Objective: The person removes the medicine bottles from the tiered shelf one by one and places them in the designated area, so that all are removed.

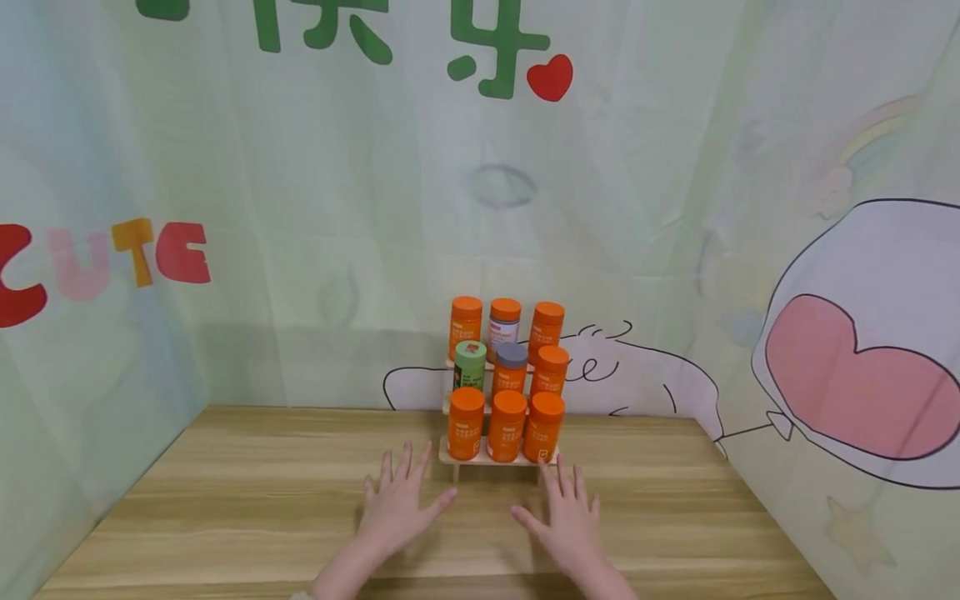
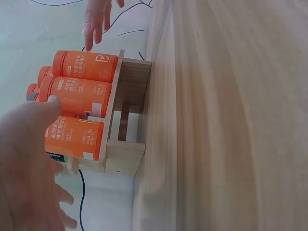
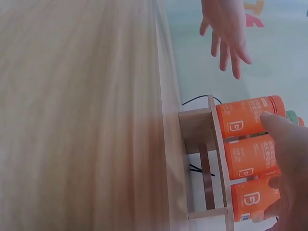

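Observation:
A tiered wooden rack (image 1: 498,460) stands at the back of the table, with three rows of small bottles on it. The front row holds orange bottles with orange caps, such as the left one (image 1: 467,423). In the middle row are a green bottle (image 1: 470,365) and a grey-capped orange bottle (image 1: 511,369); a white-labelled bottle (image 1: 504,327) is in the top row. My left hand (image 1: 399,505), fingers spread, is in front of the rack's left side. Opposite it, my right hand (image 1: 567,518) spreads its fingers near the rack's right front. Neither hand holds anything.
The wooden table (image 1: 247,500) extends to both sides of the rack. A printed curtain (image 1: 337,250) with lettering and cartoon figures hangs close behind the rack and along both sides.

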Available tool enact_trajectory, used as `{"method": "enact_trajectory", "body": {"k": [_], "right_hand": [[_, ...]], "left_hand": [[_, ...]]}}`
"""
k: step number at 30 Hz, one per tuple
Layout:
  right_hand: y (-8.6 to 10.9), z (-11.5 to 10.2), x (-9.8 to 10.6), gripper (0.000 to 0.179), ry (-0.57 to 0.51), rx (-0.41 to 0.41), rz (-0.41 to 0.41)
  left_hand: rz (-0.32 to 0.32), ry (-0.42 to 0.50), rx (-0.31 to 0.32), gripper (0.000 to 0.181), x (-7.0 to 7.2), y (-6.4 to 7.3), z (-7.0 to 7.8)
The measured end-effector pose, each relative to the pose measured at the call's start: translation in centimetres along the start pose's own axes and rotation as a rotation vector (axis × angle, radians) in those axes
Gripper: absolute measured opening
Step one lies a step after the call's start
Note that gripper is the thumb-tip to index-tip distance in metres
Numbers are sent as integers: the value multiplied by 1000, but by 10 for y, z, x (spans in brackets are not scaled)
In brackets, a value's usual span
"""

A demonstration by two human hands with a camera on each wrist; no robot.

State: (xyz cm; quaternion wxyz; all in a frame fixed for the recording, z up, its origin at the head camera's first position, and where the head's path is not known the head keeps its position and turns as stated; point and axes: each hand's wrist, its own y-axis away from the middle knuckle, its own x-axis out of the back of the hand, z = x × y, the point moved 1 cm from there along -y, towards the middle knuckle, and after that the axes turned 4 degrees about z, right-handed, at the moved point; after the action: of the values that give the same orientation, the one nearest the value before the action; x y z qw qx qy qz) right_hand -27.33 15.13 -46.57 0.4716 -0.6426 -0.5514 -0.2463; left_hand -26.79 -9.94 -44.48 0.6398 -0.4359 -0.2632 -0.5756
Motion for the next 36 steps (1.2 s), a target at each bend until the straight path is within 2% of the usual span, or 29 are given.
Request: {"method": "enact_trajectory", "body": {"k": [3,6,14,18,21,24,27,32,36], "right_hand": [[-2,1,3,82,-17,3,25],[-3,2,6,75,-69,25,92],[-10,10,14,50,-374,56,252],[-14,19,15,40,-515,13,304],[-17,26,15,37,-642,-28,318],[-20,32,15,35,-723,-49,306],[-25,36,15,36,-769,-77,280],[-38,43,14,38,-858,-122,229],[-51,49,9,38,-890,-145,231]], "left_hand": [[6,21,3,83,2,-3,0],[7,44,7,84,3,-6,-1],[24,101,23,84,5,-14,-6],[26,147,32,82,8,-18,-8],[35,203,23,82,11,-20,-8],[60,281,0,82,15,-22,-9],[91,355,-16,78,19,-26,-9],[131,455,12,69,23,-33,-10],[174,545,6,61,27,-41,-11]]}}
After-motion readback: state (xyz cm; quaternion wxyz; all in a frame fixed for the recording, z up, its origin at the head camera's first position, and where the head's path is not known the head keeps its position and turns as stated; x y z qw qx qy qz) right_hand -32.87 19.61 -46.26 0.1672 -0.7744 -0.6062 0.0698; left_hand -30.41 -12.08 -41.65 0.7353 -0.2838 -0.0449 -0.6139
